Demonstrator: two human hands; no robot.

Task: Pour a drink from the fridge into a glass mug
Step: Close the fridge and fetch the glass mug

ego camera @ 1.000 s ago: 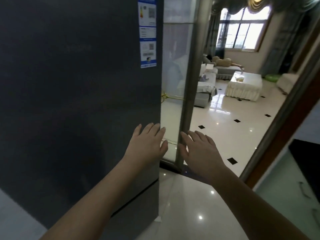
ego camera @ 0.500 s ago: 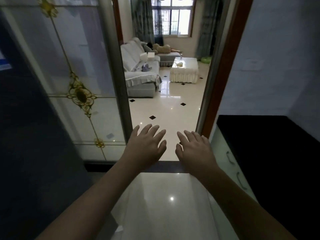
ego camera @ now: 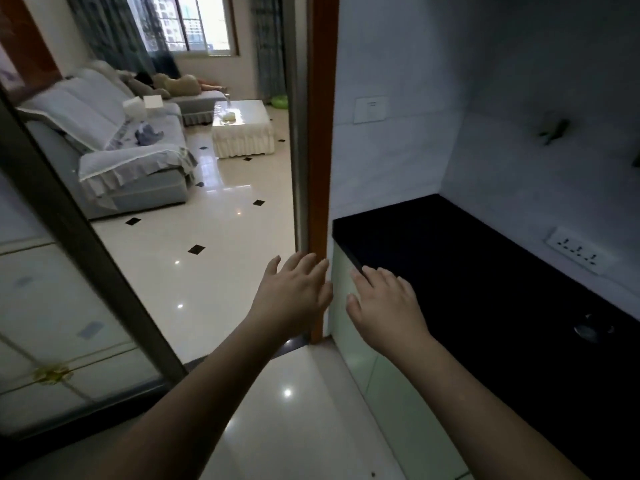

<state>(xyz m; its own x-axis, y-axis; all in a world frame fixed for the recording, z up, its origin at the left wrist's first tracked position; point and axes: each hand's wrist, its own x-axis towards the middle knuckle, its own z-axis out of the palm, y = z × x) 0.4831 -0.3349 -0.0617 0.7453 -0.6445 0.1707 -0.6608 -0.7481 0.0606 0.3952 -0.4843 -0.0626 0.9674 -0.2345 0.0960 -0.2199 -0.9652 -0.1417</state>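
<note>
View shift: swung right since a second ago; the dark fridge door that filled the left has dropped out of frame, and the black counter (ego camera: 485,271) has come in on the right.
Hands: left hand (ego camera: 294,292) and right hand (ego camera: 384,303) both raised in front, palms down, fingers spread, apart from each other and holding nothing.
Hand position: left one sits in front of the orange door frame (ego camera: 320,150); right one hovers by the near-left corner of the counter. Cannot tell whether either touches anything.
Step in hand: looks like the search or setup phase. Nothing fetched, nothing poured.
Task items: fridge, drink and glass mug are all out of view now, so the mug's spot is unknown from here.
Next move: judging by this, either turn back left to the fridge and open it, or keep scanning right along the counter for the mug.
Counter contents: mostly bare dark top; one small round shiny item (ego camera: 592,329) far right, too dim to identify.
Wall: switch plate (ego camera: 370,109) above the counter, socket strip (ego camera: 580,251) low on the right wall.
Left side: sliding glass door (ego camera: 52,289) with gold trim, near left.
Beyond doorway: living room with grey sofa (ego camera: 114,147), white coffee table (ego camera: 242,129), bright window (ego camera: 194,22).
Obstructions: nothing blocks the hands; low light on the counter makes small items hard to spot.
</note>
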